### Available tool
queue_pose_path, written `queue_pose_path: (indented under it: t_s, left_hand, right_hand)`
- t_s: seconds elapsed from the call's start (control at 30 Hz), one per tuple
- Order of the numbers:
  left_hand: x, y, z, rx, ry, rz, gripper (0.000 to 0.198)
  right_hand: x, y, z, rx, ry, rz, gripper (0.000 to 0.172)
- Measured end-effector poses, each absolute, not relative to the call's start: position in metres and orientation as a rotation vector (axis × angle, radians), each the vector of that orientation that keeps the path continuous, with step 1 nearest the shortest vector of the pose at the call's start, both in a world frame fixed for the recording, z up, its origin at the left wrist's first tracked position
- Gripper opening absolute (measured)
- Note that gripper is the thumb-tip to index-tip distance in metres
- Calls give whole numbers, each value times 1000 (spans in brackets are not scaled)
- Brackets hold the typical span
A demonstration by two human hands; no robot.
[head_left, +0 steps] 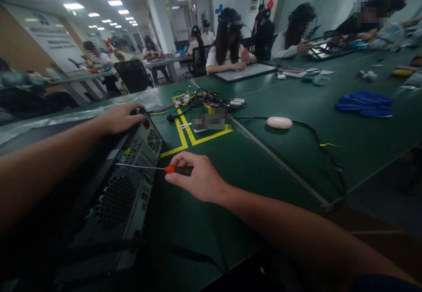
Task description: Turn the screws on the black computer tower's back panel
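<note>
A black computer case (pixel 105 151) lies on the table at the left, its rear panel with round vent grilles turned towards the right. My left hand (pixel 120 118) grips the far top edge of the case near its rear corner, with some fingertips hidden. In my right hand (pixel 198 175) is a screwdriver (pixel 169 169) with a dark and orange handle, pinched between thumb and fingers. Its long thin shaft points left, and the tip appears at the upper edge of the rear panel. Whether it touches a screw I cannot tell.
Tangled cables (pixel 206 96) and a power strip (pixel 211 120) lie beyond the case, near yellow tape (pixel 211 137). A pale pink rounded object (pixel 279 122), a black cord (pixel 316 138) and a blue bundle (pixel 364 104) are to the right. Co-workers sit across the green table (pixel 270 169).
</note>
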State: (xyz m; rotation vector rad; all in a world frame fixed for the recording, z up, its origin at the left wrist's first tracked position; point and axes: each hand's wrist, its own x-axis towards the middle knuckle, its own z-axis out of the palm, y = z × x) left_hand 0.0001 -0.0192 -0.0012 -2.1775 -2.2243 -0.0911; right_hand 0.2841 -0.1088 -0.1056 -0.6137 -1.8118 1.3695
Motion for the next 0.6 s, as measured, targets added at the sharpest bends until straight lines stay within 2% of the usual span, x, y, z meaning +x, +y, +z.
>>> queue_pose_path:
  t_s: [0.3, 0.47, 0.6]
  left_hand:
    - [-6, -15, -8, -2135, -2266, -184, 76]
    - [-7, -14, -10, -2139, -2243, -217, 74]
    - [-7, -13, -10, -2119, -2273, -182, 73]
  right_hand:
    - [284, -108, -103, -657, -1892, 1167, 16]
    - [283, -111, -104, -669, -1884, 1137, 27]
    - [282, -111, -105, -640, -1877, 1161, 22]
